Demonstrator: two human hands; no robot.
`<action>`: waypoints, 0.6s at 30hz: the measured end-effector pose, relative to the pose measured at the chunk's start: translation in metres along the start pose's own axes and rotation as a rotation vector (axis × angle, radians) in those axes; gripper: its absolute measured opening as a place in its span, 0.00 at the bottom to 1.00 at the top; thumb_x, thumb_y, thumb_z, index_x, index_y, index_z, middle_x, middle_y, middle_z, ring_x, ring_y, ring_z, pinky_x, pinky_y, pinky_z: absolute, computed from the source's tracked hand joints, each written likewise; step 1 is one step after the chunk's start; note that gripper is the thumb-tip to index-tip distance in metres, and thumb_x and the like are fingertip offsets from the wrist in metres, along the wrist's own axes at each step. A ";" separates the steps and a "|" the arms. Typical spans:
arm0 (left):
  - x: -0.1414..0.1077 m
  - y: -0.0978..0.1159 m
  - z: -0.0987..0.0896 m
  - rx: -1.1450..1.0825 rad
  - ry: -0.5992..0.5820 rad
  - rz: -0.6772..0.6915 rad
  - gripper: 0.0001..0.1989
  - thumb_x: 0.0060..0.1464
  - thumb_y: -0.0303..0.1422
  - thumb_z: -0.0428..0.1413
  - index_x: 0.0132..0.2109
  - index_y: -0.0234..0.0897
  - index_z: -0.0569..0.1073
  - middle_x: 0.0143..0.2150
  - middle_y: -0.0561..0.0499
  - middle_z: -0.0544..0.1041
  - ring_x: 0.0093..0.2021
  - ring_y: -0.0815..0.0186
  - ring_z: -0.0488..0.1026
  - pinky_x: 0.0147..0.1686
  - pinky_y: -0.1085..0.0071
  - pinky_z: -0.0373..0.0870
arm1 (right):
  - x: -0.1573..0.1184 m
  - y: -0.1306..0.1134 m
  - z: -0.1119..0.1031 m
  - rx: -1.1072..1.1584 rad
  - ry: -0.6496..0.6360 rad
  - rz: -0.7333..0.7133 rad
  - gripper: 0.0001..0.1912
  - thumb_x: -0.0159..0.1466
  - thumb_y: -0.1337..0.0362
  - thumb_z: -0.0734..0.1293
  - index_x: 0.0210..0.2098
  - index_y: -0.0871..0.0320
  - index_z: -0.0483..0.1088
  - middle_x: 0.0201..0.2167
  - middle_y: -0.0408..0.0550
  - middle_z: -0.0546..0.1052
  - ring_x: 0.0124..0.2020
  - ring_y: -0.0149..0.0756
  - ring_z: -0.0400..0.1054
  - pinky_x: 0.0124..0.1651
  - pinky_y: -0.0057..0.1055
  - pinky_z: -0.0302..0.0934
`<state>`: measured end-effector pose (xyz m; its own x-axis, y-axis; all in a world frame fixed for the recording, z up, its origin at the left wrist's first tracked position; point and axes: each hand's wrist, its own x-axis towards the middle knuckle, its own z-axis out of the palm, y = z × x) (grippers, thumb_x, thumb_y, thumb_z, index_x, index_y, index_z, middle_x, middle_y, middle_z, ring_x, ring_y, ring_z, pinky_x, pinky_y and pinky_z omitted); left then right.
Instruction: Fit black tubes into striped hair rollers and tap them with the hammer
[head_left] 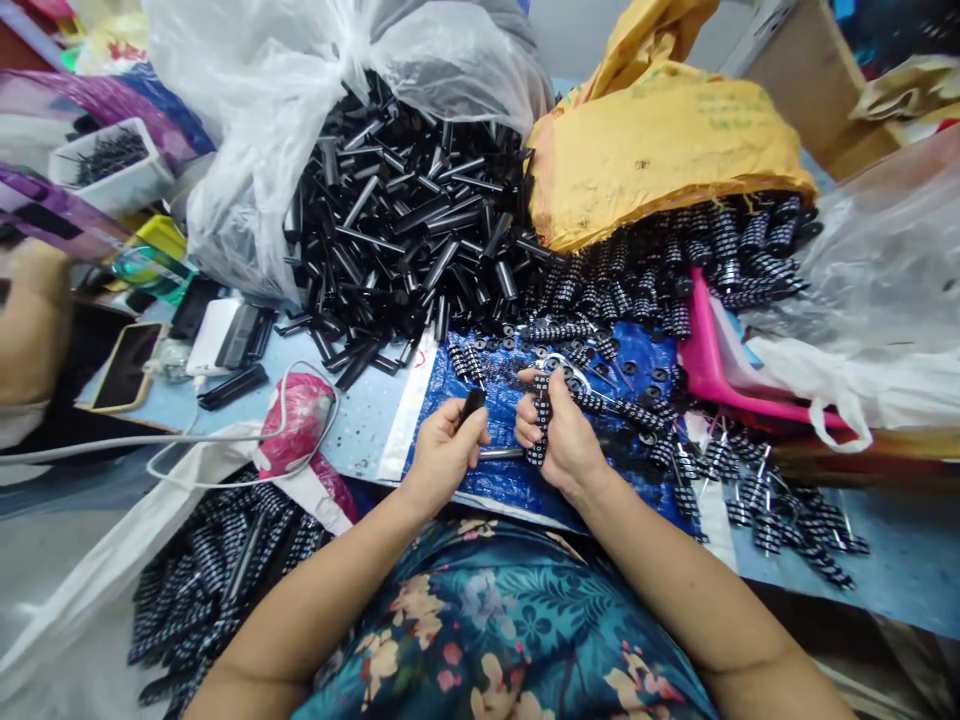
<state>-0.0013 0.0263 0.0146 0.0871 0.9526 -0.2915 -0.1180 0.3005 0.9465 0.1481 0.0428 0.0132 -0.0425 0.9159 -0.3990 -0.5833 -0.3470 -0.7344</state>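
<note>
My left hand [448, 450] is closed with its thumb and fingers around a black plastic tube [472, 403]; the tube's top end shows above the fingers. My right hand [559, 435] grips a black cylinder with rows of white square marks [538, 425], held roughly upright. Between the hands, low down, a shiny metal rod [499, 454] lies across; whether either hand touches it I cannot tell. Under both hands spreads a blue plastic sheet [495, 487]. Small black discs [541, 352] and more patterned cylinders [466, 362] lie on it beyond my hands.
A big heap of black tubes [420, 220] spills from a clear plastic bag [247, 150]. Patterned cylinders fill a yellow sack [660, 150] at right, beside a pink tray [705, 360]. More lie in a bag [217, 580] at lower left. Another person's arm [34, 330] is at far left, near a phone [129, 367].
</note>
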 end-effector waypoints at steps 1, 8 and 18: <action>0.000 -0.001 0.004 0.050 0.002 0.039 0.15 0.54 0.44 0.63 0.35 0.36 0.71 0.27 0.55 0.73 0.21 0.74 0.63 0.24 0.74 0.59 | -0.001 0.002 0.003 -0.004 0.017 -0.032 0.24 0.63 0.38 0.65 0.42 0.52 0.71 0.21 0.35 0.65 0.17 0.25 0.56 0.19 0.24 0.54; 0.003 -0.005 0.016 0.248 -0.028 0.163 0.13 0.50 0.40 0.65 0.36 0.36 0.75 0.28 0.55 0.71 0.28 0.69 0.63 0.31 0.71 0.61 | -0.003 0.010 -0.008 -0.472 -0.048 -0.395 0.31 0.65 0.40 0.64 0.57 0.54 0.71 0.56 0.55 0.75 0.58 0.48 0.70 0.56 0.47 0.70; -0.007 0.002 0.004 0.040 -0.004 0.004 0.26 0.61 0.55 0.52 0.38 0.34 0.74 0.25 0.55 0.70 0.20 0.73 0.59 0.23 0.73 0.57 | -0.014 -0.002 -0.039 -1.228 -0.433 -1.156 0.55 0.56 0.54 0.78 0.73 0.57 0.47 0.69 0.62 0.61 0.68 0.54 0.60 0.66 0.51 0.64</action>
<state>0.0019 0.0199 0.0186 0.0904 0.9536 -0.2871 -0.0786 0.2942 0.9525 0.1815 0.0229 -0.0008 -0.3989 0.6932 0.6003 0.4275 0.7197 -0.5470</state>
